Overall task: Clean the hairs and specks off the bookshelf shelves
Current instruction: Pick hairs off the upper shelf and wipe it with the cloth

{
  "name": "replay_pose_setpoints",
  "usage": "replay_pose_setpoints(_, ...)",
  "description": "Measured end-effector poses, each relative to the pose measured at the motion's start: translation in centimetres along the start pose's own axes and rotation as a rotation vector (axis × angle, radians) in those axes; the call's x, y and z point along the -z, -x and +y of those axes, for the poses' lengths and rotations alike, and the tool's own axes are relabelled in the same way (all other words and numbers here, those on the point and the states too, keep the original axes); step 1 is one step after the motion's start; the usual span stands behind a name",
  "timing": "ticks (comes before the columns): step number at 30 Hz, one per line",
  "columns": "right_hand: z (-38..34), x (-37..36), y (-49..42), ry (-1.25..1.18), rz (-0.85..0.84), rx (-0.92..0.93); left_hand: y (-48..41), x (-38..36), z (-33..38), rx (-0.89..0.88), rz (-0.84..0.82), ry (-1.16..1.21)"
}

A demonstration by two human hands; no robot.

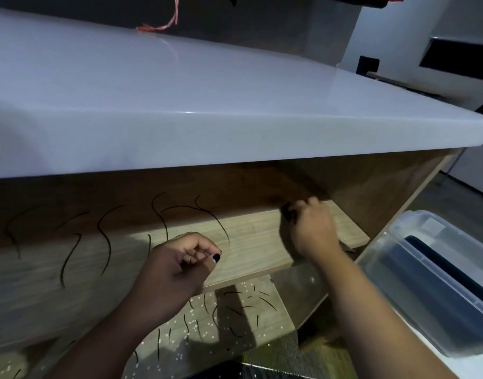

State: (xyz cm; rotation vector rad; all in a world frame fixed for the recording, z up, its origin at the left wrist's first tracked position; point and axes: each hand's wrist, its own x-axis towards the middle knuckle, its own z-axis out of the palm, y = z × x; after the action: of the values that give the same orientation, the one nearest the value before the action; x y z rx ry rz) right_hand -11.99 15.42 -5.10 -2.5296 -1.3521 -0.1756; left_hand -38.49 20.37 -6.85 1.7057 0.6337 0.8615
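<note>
On the upper shelf (251, 236), long hairs (106, 242) lie left of my hands; more, with white specks (191, 322), litter the lower shelf (270, 321) beneath it. My left hand (180, 266) hovers over its front edge, fingertips pinched, whether on a hair I cannot tell. My right hand (312, 231) curls round a dark clump (287, 212) at its right rear, likely gathered hair.

A glossy white counter (180, 86) fills the upper half of the view. A frayed red string (163, 24) hangs down against a dark wall and trails onto the counter's far edge. Past the far right corner, a small black box (368, 64) stands against a pale wall. Below the counter's right edge sits a clear plastic bin (385, 258) with something dark (440, 283) inside. Grey floor (467, 203) shows beyond it.
</note>
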Motion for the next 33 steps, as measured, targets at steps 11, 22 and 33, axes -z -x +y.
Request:
replay_pose_setpoints(11,2.8,0.4,-1.4,0.112,0.018,-0.167,0.1,-0.1,-0.2,0.018,0.011,-0.049)
replay_pose_setpoints(22,-5.3,0.0,6.0,-0.051,0.037,0.281,0.1,0.1,-0.4,-0.004,0.026,-0.072)
replay_pose_setpoints(33,3.1,1.6,1.1,0.037,0.052,-0.200,0.3,0.1,0.0,-0.043,0.082,-0.095)
